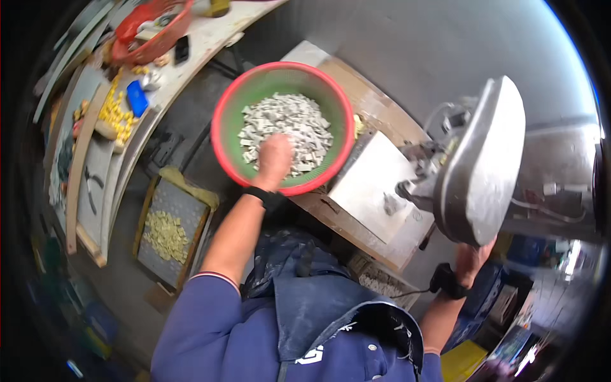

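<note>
A large green sieve-like basket with a red rim (219, 127) holds a heap of small grey-white block-shaped pieces (289, 118). My left hand (275, 156) reaches down into it and touches the heap. Its fingers look curled under, with the tips hidden, so what they hold does not show. On the right, my right hand (474, 258) is at the lower end of a machine's rounded metal head (487, 165). That head hides most of its fingers. A pale flat plate (372, 184) lies on the bench below the machine, beside the basket.
A wooden-framed tray (172, 197) with yellowish pieces (167, 235) stands low at left. The left workbench (210, 32) carries a red-orange basket (149, 41), a dark phone (182, 49), a blue object (136, 98), yellow pieces (114, 111) and pliers (92, 184). A crate of pale bits (380, 284) sits under the machine bench.
</note>
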Available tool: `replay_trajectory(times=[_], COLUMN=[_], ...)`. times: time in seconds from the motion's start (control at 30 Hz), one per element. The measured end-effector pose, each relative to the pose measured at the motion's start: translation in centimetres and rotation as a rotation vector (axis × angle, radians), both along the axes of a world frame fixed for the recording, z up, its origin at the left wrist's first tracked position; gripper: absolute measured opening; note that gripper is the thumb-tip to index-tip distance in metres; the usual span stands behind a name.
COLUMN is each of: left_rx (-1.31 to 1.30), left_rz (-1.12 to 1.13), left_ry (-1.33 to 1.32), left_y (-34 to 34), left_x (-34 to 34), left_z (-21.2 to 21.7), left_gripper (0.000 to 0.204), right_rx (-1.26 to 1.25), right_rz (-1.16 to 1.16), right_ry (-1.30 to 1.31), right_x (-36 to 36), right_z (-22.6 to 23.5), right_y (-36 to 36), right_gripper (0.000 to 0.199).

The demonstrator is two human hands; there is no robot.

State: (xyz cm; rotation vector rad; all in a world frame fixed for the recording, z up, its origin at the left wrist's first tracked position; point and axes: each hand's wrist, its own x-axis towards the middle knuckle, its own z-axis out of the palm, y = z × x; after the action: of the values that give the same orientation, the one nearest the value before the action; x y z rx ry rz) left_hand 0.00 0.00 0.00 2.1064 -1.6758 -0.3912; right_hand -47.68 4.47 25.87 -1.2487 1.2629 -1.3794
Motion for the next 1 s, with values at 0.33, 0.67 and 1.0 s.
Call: replay_trajectory(times=[0.33, 0.67, 1.0], left_rx=[-0.059, 0.134, 0.239], left_rz=[-0.034, -0.014, 0.155], left_ry=[0.22, 0.058, 0.076], left_y=[6.1, 16.8, 25.7], left_x=[0.7, -3.4, -7.5], left_z=[1.3, 8.2, 9.6], left_gripper=[0.024, 0.018, 0.022], right_rx=[0.334, 0.512, 0.139], right_rz=[-0.42, -0.336, 0.307], right_ry=[0.035, 0.767, 1.05], right_x=[-10.4, -13.4, -20.6], right_z=[-15.5, -33.7, -46.7], right_y=[3.0, -0.2, -6.5], right_gripper=[0.026, 0.041, 0.048])
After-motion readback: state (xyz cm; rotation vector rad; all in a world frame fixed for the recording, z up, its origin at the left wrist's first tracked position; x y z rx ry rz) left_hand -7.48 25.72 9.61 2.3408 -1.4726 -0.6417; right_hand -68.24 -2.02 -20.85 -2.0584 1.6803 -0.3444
